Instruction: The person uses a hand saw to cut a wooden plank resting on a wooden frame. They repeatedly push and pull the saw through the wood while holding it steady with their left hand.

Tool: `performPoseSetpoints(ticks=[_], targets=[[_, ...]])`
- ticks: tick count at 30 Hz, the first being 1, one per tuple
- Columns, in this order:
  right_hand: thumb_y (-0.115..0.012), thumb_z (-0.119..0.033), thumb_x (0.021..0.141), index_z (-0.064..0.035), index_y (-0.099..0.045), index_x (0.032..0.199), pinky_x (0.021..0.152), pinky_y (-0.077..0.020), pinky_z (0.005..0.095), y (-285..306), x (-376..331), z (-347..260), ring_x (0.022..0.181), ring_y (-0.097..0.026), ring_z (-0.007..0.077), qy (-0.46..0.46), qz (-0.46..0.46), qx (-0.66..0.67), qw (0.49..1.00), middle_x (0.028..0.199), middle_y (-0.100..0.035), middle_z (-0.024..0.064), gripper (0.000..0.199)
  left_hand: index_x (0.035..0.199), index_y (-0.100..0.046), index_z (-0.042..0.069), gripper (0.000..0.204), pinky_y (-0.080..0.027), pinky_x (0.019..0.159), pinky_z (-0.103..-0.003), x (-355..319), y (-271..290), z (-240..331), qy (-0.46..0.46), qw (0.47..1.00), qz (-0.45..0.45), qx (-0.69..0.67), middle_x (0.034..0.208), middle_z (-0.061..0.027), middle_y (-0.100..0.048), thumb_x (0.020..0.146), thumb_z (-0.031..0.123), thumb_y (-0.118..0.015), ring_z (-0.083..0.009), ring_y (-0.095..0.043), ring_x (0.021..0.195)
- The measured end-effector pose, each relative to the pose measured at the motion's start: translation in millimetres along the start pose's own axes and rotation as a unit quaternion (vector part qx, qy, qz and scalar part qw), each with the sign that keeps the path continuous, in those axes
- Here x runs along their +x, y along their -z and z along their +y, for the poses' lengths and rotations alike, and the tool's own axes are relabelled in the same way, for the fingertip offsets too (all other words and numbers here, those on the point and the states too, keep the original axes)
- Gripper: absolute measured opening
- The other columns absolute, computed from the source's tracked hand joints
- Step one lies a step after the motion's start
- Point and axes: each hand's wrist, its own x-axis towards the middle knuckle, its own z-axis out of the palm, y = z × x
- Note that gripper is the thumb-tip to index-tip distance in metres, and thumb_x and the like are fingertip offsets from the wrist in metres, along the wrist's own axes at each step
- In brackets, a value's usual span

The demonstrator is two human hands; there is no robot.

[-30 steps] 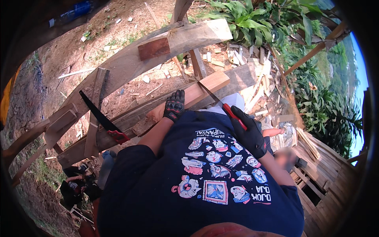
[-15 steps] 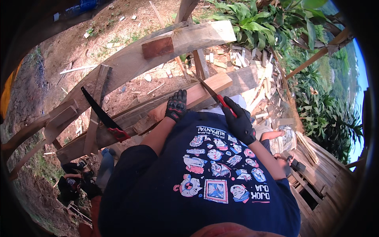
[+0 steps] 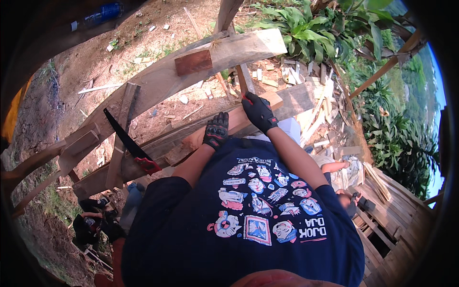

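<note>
My left hand (image 3: 216, 129), in a black padded glove, lies flat with its fingers stretched out on a squared timber (image 3: 238, 119). Closed around the red handle of a handsaw (image 3: 246, 96) is my right hand (image 3: 259, 112), also gloved in black. It is over the timber near its far right end, and only a bit of the handle shows; the blade is hidden from sight. A second handsaw (image 3: 125, 136), with a black blade and red handle, rests at a slant on the planks to the left.
A curved beam (image 3: 153, 79) with a reddish block (image 3: 193, 62) on it spans beyond the timber. Wood offcuts (image 3: 287, 74) litter the ground. Another person's gloved hands (image 3: 107, 222) are low on the left, and someone else (image 3: 337, 167) is at right by stacked boards (image 3: 392, 210).
My right hand has moved forward and left with the handsaw, from beside the timber to over it. The left hand stays on the timber; the view has shifted slightly.
</note>
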Motion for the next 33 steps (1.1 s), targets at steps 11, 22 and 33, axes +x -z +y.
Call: performPoseSetpoints(ticks=[11, 22, 33], targets=[[-0.063, -0.033, 0.108, -0.0047, -0.063, 0.151, 0.107, -0.0543, 0.0449, 108, -181, -14, 0.123, -0.072, 0.0394, -0.005, 0.020, 0.030, 0.999, 0.134, -0.074, 0.0260, 0.051, 0.164, -0.043, 0.001, 0.081, -0.041, 0.123, -0.056, -4, 34, 16, 0.022, 0.996, -0.060, -0.065, 0.166, -0.0251, -0.049, 0.096, 0.037, -0.069, -0.0392, -0.053, 0.149], [-0.061, -0.041, 0.107, -0.0066, -0.070, 0.145, 0.083, -0.0606, 0.0411, -13, 17, 35, 0.082, -0.077, 0.0243, -0.018, 0.005, 0.010, 1.000, 0.100, -0.080, 0.0183, 0.052, 0.163, -0.044, 0.001, 0.067, -0.042, 0.123, -0.055, 4, 18, 4, 0.023, 0.997, -0.048, -0.053, 0.165, -0.0253, -0.051, 0.102, 0.027, -0.053, -0.0412, -0.055, 0.148], [-0.064, -0.030, 0.108, -0.0112, -0.065, 0.152, 0.106, -0.0550, 0.0452, 108, -179, -8, 0.124, -0.073, 0.0387, -0.012, 0.014, 0.034, 0.999, 0.133, -0.076, 0.0236, 0.048, 0.163, -0.044, 0.000, 0.069, -0.044, 0.121, -0.053, -3, 10, 7, 0.024, 0.998, -0.033, -0.051, 0.163, -0.0261, -0.052, 0.101, 0.027, -0.057, -0.0408, -0.056, 0.146]])
